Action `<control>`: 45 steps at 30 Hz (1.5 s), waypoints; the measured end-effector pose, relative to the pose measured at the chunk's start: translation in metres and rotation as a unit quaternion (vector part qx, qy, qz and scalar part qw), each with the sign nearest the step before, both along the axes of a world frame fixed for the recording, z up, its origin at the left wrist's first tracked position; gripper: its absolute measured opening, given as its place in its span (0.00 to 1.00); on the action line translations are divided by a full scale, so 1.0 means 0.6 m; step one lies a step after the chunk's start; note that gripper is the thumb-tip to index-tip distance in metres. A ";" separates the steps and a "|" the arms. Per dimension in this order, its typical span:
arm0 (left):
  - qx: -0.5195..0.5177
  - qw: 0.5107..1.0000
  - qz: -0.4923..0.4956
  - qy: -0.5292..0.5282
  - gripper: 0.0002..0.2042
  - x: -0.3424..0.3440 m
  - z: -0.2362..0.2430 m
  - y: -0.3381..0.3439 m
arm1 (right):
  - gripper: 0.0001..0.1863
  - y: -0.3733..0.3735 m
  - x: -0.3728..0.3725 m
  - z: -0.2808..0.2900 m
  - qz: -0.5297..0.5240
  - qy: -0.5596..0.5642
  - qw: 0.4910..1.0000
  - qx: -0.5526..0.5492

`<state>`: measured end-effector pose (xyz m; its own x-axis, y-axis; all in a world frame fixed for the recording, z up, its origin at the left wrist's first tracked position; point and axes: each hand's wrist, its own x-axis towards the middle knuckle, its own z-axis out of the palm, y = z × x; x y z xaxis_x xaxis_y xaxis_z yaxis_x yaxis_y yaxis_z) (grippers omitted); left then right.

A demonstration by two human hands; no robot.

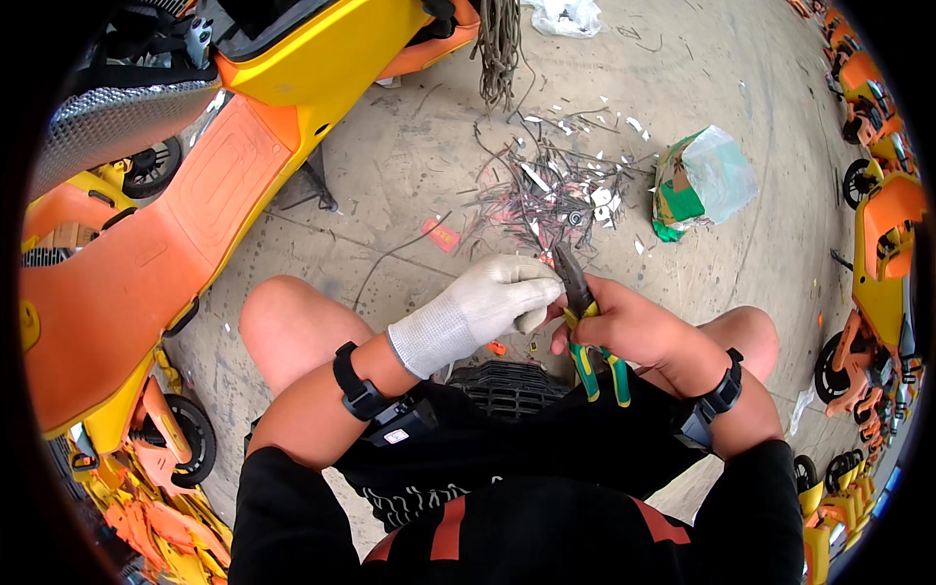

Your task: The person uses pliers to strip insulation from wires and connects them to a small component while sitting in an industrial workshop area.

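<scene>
My left hand [485, 300] wears a pale knitted glove. Its fingers are pinched together beside the jaws of a pair of pliers [575, 285] with green and yellow handles. What the gloved fingers hold is mostly hidden; a small reddish bit shows by the jaw tips. My right hand [626, 314] is bare and wraps round the pliers at the pivot and upper handles, jaws pointing away from me. Just beyond both hands, a heap of cut wires and white scraps [551, 190] lies on the concrete floor.
A yellow and orange scooter body [229, 180] stands close on the left. An open green and white bag [720, 175] is right of the heap. A bundle of cables [499, 49] hangs at the top. A black crate [507, 385] sits between my knees. Several scooters [882, 244] line the right.
</scene>
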<state>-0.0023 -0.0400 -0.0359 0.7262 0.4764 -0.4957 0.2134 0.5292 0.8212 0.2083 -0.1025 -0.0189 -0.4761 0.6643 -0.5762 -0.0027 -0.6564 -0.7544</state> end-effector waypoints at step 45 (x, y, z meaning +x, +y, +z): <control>0.046 0.995 -0.076 0.054 0.13 -0.009 0.034 0.011 | 0.26 0.018 0.028 0.008 0.047 -0.328 0.721 0.608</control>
